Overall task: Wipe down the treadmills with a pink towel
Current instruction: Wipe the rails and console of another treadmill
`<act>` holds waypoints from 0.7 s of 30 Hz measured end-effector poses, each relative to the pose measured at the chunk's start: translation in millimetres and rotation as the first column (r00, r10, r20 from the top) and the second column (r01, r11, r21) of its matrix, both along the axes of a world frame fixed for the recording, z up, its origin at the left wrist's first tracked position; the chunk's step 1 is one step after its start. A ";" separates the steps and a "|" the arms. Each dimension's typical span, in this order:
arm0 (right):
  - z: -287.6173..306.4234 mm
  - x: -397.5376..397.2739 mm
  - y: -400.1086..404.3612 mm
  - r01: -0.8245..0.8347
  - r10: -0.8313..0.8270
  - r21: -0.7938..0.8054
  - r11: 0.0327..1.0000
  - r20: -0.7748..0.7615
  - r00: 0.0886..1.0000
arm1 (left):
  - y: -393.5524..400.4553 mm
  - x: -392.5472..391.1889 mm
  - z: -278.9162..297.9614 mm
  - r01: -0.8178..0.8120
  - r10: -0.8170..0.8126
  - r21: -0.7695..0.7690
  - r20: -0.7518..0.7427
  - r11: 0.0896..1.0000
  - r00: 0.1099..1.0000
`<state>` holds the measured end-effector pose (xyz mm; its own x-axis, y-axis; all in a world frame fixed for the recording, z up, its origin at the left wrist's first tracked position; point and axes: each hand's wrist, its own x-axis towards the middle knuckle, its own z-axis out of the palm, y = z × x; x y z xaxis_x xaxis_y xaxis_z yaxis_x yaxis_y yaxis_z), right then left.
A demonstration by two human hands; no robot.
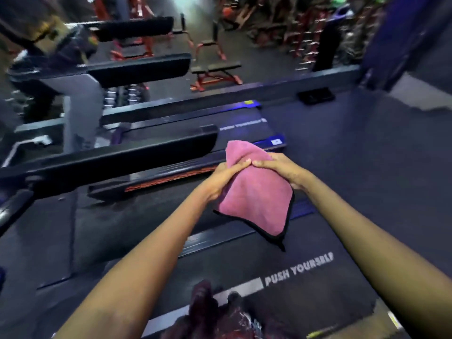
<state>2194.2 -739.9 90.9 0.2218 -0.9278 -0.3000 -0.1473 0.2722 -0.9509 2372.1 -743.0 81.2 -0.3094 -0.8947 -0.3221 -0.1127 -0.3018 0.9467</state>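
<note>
**Pink towel held in both hands above the treadmill belt**

The pink towel, black-edged and folded over, hangs in the air near the centre of the view, touching no machine. The left hand grips its upper edge from the 9 o'clock side, fingers curled over the cloth; the right hand pinches the same edge from 3 o'clock, fingertips nearly meeting the left's. A loose corner droops toward 5 o'clock.

Below lies the treadmill belt with its "PUSH YOURSELF" lettering. At 9 o'clock runs the near handrail; more treadmills line up toward 10 o'clock. Red benches stand at 12 o'clock.

Wiping looks not yet begun. The risk, as I judge it: the dangling corner could drag over the belt, or the bunched fold could wipe only a narrow strip and miss patches.
</note>
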 end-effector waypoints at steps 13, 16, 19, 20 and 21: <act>-16.4 -207.0 107.7 0.389 -0.407 0.289 0.875 0.001 0.914 | 9.6 -186.3 -28.6 0.266 -0.258 -0.186 0.069 0.946 0.964; -31.6 -236.2 110.9 0.513 -0.610 0.330 0.792 0.457 0.648 | -6.2 -223.6 -32.8 0.253 -0.250 -0.136 0.040 0.958 0.967; -42.0 -250.0 100.1 0.573 -0.632 0.320 0.754 0.593 0.500 | -30.7 -258.7 -42.0 0.205 -0.206 -0.055 0.002 0.977 0.979; -46.4 -255.5 92.8 0.596 -0.639 0.308 0.742 0.594 0.489 | -41.2 -271.8 -44.7 0.200 -0.200 -0.014 0.019 0.980 0.980; -50.6 -260.9 84.3 0.610 -0.647 0.298 0.734 0.580 0.495 | -50.6 -283.0 -47.9 0.198 -0.199 0.028 0.031 0.980 0.980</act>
<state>1933.3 -655.6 40.3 -0.2709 -0.8867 -0.3748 0.6812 0.0985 -0.7254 2089.1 -793.6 33.4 -0.4686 -0.8082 -0.3569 -0.2045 -0.2937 0.9337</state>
